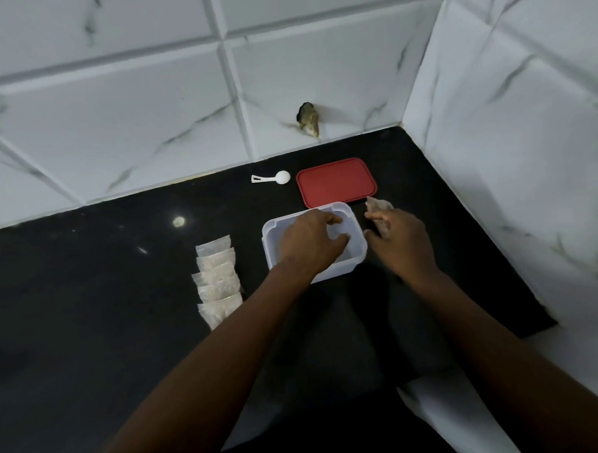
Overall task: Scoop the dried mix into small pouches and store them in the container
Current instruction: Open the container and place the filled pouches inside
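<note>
- The container (340, 267) stands open in the centre of the desk (88, 304), where both arms reach it easily. It looks empty, so I think the storing is not yet begun.
- The left grip (312, 243) is over the container with the fingers curled inward. Whether it holds something, I cannot tell.
- The right grip (401, 239) pinches a crumpled bag (379, 205) just right of the container.
- The filled pouches (217, 281) lie in an overlapping row left of centre, ready for taking.
- The red lid (336, 182) and the scoop (271, 178) lie near the wall, out of the way.
- I can read no writing anywhere.
</note>
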Motion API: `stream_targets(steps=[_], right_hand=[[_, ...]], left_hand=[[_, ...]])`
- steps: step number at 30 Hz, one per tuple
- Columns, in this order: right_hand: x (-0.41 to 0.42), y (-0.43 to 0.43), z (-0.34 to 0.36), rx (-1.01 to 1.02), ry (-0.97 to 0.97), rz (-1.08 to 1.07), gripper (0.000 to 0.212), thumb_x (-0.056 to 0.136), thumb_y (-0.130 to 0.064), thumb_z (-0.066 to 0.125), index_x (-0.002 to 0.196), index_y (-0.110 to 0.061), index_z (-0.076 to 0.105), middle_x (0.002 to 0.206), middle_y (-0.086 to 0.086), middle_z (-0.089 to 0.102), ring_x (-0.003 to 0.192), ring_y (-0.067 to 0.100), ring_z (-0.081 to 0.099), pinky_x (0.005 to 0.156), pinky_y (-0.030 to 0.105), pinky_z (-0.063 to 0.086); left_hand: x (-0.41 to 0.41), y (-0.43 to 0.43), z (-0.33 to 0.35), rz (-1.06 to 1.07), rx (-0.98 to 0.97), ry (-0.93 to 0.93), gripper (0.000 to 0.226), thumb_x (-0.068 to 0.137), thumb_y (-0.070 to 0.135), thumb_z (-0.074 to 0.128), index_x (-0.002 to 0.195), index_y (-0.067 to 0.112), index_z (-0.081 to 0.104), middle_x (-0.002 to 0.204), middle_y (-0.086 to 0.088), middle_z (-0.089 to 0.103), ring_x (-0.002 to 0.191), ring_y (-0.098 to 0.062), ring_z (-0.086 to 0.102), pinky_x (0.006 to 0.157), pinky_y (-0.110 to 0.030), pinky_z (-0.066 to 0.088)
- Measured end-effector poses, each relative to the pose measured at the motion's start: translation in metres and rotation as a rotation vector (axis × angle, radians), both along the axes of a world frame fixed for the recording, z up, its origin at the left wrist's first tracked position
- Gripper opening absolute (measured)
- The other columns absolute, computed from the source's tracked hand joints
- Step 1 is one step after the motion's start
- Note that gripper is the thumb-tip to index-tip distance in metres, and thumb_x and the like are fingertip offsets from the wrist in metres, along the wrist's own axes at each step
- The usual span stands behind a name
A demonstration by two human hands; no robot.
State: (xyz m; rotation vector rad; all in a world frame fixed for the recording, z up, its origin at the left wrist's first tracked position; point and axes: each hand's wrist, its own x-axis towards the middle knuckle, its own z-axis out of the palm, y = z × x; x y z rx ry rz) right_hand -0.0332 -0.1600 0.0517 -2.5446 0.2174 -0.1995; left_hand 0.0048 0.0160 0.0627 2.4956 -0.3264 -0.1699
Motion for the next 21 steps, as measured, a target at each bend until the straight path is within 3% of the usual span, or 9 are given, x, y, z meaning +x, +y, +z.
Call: stream_targets(steps=[2, 5, 8, 13, 18, 21], right_hand=[[0.001, -0.015, -0.003, -0.017, 0.037, -0.066, 0.030, 0.090, -0.023, 0.073, 0.118, -0.014, 0.073, 0.112, 0.007, 0.072, 0.100, 0.021, 0.068, 0.090, 0.035, 0.056], [-0.001, -0.038, -0.008, 0.003, 0.046, -0.110, 0.030, 0.088, -0.028, 0.070, 0.112, -0.011, 0.074, 0.103, 0.009, 0.073, 0.093, 0.027, 0.069, 0.083, 0.044, 0.058], [-0.002, -0.059, -0.018, 0.039, 0.038, -0.121, 0.037, 0.086, -0.032, 0.070, 0.116, -0.010, 0.073, 0.110, 0.012, 0.073, 0.098, 0.033, 0.069, 0.086, 0.046, 0.057], [-0.004, -0.076, -0.042, 0.000, 0.129, -0.118, 0.058, 0.082, -0.032, 0.077, 0.132, -0.007, 0.064, 0.131, 0.018, 0.065, 0.115, 0.042, 0.061, 0.094, 0.051, 0.052], [-0.004, -0.075, -0.054, 0.017, 0.252, -0.153, 0.071, 0.080, -0.048, 0.078, 0.139, -0.015, 0.056, 0.136, 0.009, 0.059, 0.123, 0.032, 0.054, 0.097, 0.043, 0.048], [-0.004, -0.074, -0.063, 0.030, 0.310, -0.176, 0.078, 0.077, -0.056, 0.078, 0.141, -0.018, 0.051, 0.134, 0.007, 0.054, 0.123, 0.028, 0.052, 0.096, 0.043, 0.047]], left_hand=[[0.006, -0.015, 0.001, -0.032, 0.021, -0.004, 0.041, 0.090, 0.041, 0.072, 0.130, 0.028, 0.069, 0.133, 0.003, 0.068, 0.121, -0.015, 0.062, 0.100, -0.035, 0.052], [0.015, -0.039, 0.003, -0.105, 0.068, -0.056, 0.038, 0.091, 0.042, 0.071, 0.127, 0.029, 0.070, 0.131, 0.003, 0.068, 0.120, -0.016, 0.063, 0.100, -0.037, 0.051], [0.025, -0.061, 0.002, -0.225, 0.110, -0.105, 0.037, 0.092, 0.040, 0.071, 0.126, 0.024, 0.071, 0.128, 0.002, 0.069, 0.118, -0.018, 0.063, 0.102, -0.036, 0.044], [0.049, -0.095, -0.011, -0.354, 0.263, -0.120, 0.045, 0.092, 0.041, 0.068, 0.135, 0.026, 0.064, 0.142, 0.001, 0.060, 0.133, -0.017, 0.052, 0.122, -0.044, 0.022], [0.073, -0.123, -0.022, -0.551, 0.403, -0.034, 0.051, 0.092, 0.033, 0.071, 0.141, 0.026, 0.057, 0.146, -0.003, 0.055, 0.135, -0.022, 0.050, 0.118, -0.045, 0.032], [0.084, -0.135, -0.031, -0.702, 0.508, -0.044, 0.063, 0.090, 0.026, 0.075, 0.147, 0.026, 0.050, 0.156, -0.005, 0.044, 0.145, -0.025, 0.040, 0.121, -0.046, 0.026]])
